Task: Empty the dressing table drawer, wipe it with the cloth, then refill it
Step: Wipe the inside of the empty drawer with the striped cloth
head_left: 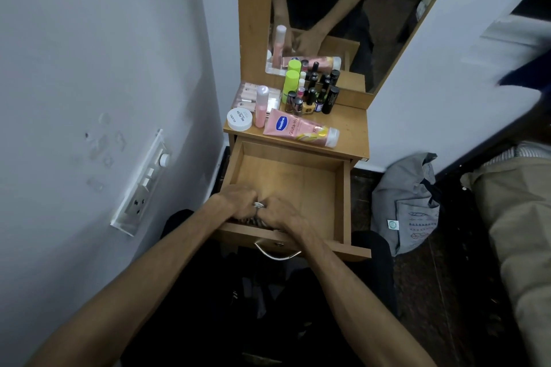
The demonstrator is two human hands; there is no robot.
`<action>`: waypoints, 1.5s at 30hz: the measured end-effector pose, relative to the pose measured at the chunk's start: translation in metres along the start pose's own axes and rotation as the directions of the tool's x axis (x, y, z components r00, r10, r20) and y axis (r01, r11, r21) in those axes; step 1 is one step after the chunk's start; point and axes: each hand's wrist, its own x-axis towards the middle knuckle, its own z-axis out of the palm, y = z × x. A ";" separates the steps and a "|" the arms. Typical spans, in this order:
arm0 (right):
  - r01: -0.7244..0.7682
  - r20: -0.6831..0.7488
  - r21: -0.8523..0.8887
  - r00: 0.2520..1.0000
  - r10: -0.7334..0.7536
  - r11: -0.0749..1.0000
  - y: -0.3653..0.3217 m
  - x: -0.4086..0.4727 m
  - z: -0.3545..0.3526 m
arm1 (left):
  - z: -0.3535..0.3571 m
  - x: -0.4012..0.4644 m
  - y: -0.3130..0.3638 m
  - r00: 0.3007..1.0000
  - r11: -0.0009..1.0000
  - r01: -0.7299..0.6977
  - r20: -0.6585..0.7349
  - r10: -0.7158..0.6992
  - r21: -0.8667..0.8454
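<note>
The wooden drawer (346,197) of the dressing table (351,128) is pulled out, and most of its floor is bare. My left hand (238,199) and my right hand (281,213) meet at the drawer's front left corner. Their fingers curl down over several small dark and silvery items (244,221) against the front wall; the fingertips are hidden. On the table top stand a pink Vaseline tube (298,127), a white jar (239,118), a pink bottle (261,106), a green bottle (290,82) and several nail polish bottles (310,98). No cloth is in view.
A mirror (387,24) rises behind the table top. A white switchboard (143,185) sticks out from the left wall close to the drawer. On the floor to the right lies a grey bag (411,205), with beige fabric (512,217) beyond it. The metal drawer handle (277,253) faces me.
</note>
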 end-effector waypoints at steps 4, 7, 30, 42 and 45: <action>-0.037 0.021 0.200 0.999 0.033 0.979 -0.010 -0.014 -0.025 | -0.018 -0.015 0.001 0.998 0.967 -0.033 -0.056 0.019 -0.254; -0.045 -0.054 0.488 0.995 0.081 0.872 -0.015 -0.025 -0.037 | -0.030 -0.028 -0.005 0.972 0.866 -0.139 -0.233 0.026 -0.481; 0.373 -0.758 0.103 0.630 -0.170 0.922 -0.076 0.057 0.001 | -0.018 0.029 -0.094 0.473 0.818 -0.321 -0.829 -0.298 -0.477; 0.302 -0.534 0.132 0.824 -0.189 0.944 -0.080 0.058 -0.024 | -0.022 0.026 -0.104 0.726 0.806 -0.226 -0.647 -0.235 -0.546; 0.316 -0.471 0.117 0.852 -0.228 0.941 -0.077 0.042 -0.020 | -0.016 0.010 -0.103 0.758 0.820 -0.220 -0.622 -0.198 -0.529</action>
